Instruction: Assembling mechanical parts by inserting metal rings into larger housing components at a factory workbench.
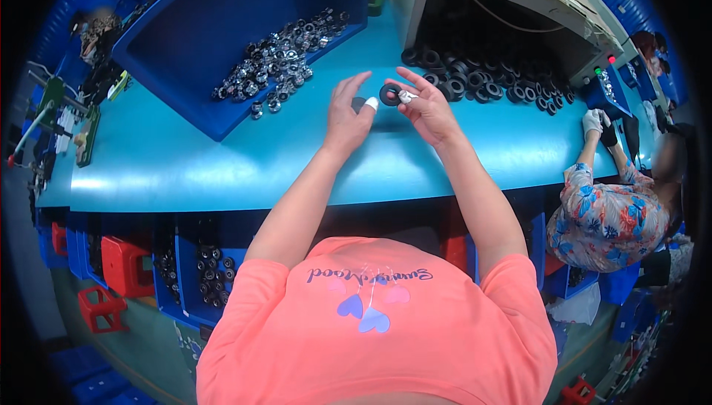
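Well, the right hand (429,114) pinches a black ring (384,97) by its edge, with thumb and finger. The ring sits in the gap between the hands, closer to the right one. The left hand (347,117) is curved, and a dark grey bit (357,104) shows by its thumb; I can't tell if it's held. The ring looks light and stiff, maybe a bit rubbery, so it likely won't break, but it could roll away. Its outer rim seems best to grab. More black rings (486,82) lie past the right hand, and shiny bits (274,64) past the left.
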The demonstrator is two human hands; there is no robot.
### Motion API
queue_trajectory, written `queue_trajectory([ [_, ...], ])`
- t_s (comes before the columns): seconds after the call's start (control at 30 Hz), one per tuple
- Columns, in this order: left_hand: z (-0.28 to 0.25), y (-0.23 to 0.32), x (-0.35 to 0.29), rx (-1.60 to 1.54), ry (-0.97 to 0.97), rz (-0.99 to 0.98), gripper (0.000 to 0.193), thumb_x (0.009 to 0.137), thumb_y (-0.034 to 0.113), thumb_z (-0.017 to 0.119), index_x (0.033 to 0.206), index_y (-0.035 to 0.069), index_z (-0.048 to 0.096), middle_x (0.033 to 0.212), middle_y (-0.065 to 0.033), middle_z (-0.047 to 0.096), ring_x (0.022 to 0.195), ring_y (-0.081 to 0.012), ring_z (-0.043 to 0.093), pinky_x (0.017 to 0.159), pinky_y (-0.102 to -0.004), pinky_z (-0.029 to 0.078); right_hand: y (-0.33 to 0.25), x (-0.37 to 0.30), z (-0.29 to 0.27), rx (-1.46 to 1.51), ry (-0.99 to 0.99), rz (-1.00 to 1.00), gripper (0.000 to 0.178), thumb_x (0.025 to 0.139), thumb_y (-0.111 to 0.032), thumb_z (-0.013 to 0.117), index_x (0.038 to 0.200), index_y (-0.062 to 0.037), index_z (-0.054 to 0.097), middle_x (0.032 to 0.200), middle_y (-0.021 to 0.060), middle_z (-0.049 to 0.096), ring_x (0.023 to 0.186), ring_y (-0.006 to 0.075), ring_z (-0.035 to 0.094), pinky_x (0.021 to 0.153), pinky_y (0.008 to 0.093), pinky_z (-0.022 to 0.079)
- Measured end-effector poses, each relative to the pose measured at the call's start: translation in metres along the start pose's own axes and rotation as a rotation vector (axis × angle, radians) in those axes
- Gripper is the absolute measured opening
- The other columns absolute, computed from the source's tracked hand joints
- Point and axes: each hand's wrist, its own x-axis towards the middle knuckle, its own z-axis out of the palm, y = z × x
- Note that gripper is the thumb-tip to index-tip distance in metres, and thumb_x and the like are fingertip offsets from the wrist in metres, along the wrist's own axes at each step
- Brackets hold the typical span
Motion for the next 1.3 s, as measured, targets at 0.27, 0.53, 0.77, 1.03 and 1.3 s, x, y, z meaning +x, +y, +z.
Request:
queue_trajectory([
  [0.27,-0.040,0.029,-0.030,-0.166,-0.136,-0.139,0.057,0.078,0.004,0.078,0.132,0.007,0.060,0.117,-0.0068,0.058,0.097,-0.0163,0.063,0.081,-0.0292,0.054,0.029,0.000,0.034,0.023,-0.128,0.117,0.061,0.091,-0.001,0.067,0.145,0.0017,0.041,0.135,0.0194,0.056,0.105,0.0183,0.067,0.079,0.0238,0.056],
  [0.53,-0.047,0.012,-0.049,-0.128,-0.068,-0.173,0.047,0.079,-0.003,0.076,0.124,0.004,0.063,0.108,-0.0043,0.061,0.096,-0.0124,0.064,0.078,-0.0243,0.054,0.042,0.010,0.057,-0.516,-0.045,0.031,0.033,0.100,-0.010,0.052,0.131,-0.0036,0.060,0.123,0.0108,0.065,0.104,0.0177,0.066,0.077,0.0259,0.056],
  [0.77,-0.053,-0.001,-0.047,-0.591,0.116,-0.294,0.051,0.081,-0.005,0.076,0.128,-0.002,0.055,0.112,-0.0073,0.064,0.102,-0.0127,0.064,0.087,-0.0260,0.055,0.047,0.003,0.045,-1.003,-0.093,-0.201,0.043,0.080,-0.018,0.072,0.122,-0.0081,0.067,0.119,0.0129,0.064,0.107,0.0272,0.060,0.094,0.0408,0.050],
  [1.03,-0.056,0.006,-0.045,-0.636,0.162,-0.280,0.054,0.079,-0.007,0.076,0.128,-0.001,0.054,0.111,-0.0074,0.064,0.101,-0.0126,0.064,0.087,-0.0260,0.055,0.061,0.011,0.051,-1.558,-0.123,-0.573,0.039,0.074,-0.001,0.070,0.112,-0.0097,0.072,0.123,0.0131,0.060,0.111,0.0361,0.052,0.099,0.0426,0.048],
  [1.3,-0.063,0.003,-0.043,-0.461,0.189,-0.282,0.043,0.080,-0.001,0.075,0.119,0.001,0.058,0.103,-0.0078,0.062,0.092,-0.0148,0.064,0.082,-0.0292,0.054,0.038,0.055,0.018,-1.859,0.032,-0.626,0.033,0.079,0.000,0.066,0.110,-0.0112,0.072,0.119,0.0105,0.063,0.111,0.0329,0.055,0.098,0.0400,0.048],
])
